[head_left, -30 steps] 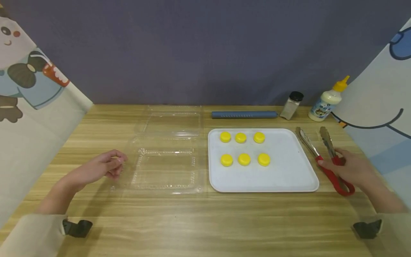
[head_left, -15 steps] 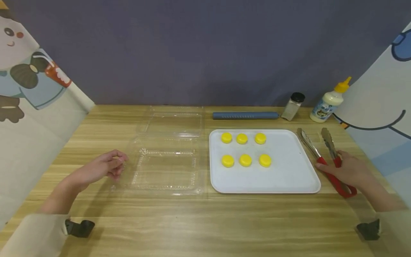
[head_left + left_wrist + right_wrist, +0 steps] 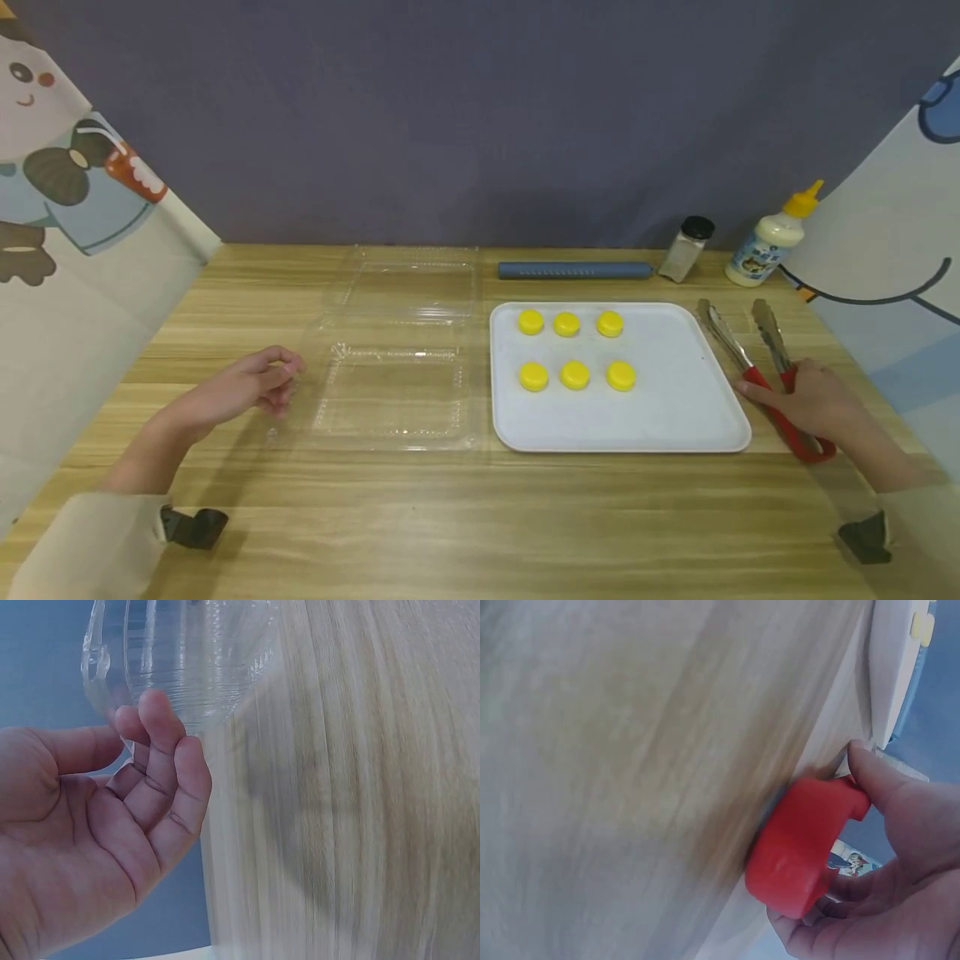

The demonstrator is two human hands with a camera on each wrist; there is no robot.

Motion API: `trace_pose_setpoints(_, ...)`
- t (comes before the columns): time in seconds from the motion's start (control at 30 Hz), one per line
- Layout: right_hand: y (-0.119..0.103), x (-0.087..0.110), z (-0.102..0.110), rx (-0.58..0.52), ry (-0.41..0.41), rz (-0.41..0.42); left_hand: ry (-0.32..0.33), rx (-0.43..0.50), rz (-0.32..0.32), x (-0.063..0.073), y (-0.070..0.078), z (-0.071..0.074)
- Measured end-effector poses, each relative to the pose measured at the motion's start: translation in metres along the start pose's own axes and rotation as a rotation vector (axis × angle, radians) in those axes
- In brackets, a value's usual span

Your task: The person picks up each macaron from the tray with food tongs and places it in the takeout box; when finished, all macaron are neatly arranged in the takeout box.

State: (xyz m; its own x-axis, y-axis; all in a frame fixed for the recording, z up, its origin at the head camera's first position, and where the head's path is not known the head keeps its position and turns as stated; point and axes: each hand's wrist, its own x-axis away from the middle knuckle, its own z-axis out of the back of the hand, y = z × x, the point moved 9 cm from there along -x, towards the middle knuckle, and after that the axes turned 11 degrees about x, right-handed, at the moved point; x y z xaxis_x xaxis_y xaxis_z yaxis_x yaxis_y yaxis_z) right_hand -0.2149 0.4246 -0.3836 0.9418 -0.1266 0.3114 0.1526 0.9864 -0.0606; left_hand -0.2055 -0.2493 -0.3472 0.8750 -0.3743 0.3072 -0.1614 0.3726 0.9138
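Note:
An open clear plastic clamshell box (image 3: 393,446) lies on the wooden table, its lid folded back toward the wall. My left hand (image 3: 236,387) pinches the box's left edge between thumb and fingers; the left wrist view shows the transparent rim (image 3: 139,645) at the fingertips. On the right, my right hand (image 3: 821,404) holds metal tongs with red handles (image 3: 802,442), thumb on one side and fingers on the other. The tongs lie spread, tips pointing away from me. The red handle bend (image 3: 795,847) fills the middle of the right wrist view.
Between the hands lies a white tray (image 3: 675,417) bearing two rows of yellow round pieces (image 3: 575,375). Behind it are a blue-grey stick-shaped box (image 3: 575,270), a black-capped shaker (image 3: 686,250) and a yellow-tipped squeeze bottle (image 3: 768,246). Fabric walls close the back and sides.
My left hand and the clear box have shifted slightly to the right. The right hand has settled a little closer around the tongs' handles. The tray and yellow pieces stay put.

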Motion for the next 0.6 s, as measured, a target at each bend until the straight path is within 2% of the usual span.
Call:
trace_pose_setpoints(0.17,0.001,0.004,0.001,0.0,0.029,0.022,0.001,-0.009,0.003,-0.001,0.001,0.0)
trace_pose_setpoints(0.37,0.003,0.005,0.015,0.025,0.182,0.061,0.002,-0.01,0.01,-0.002,0.0,0.001)
trace_pose_setpoints(0.6,0.001,0.004,0.023,0.06,0.19,0.086,0.002,-0.015,0.011,-0.001,-0.001,0.001)
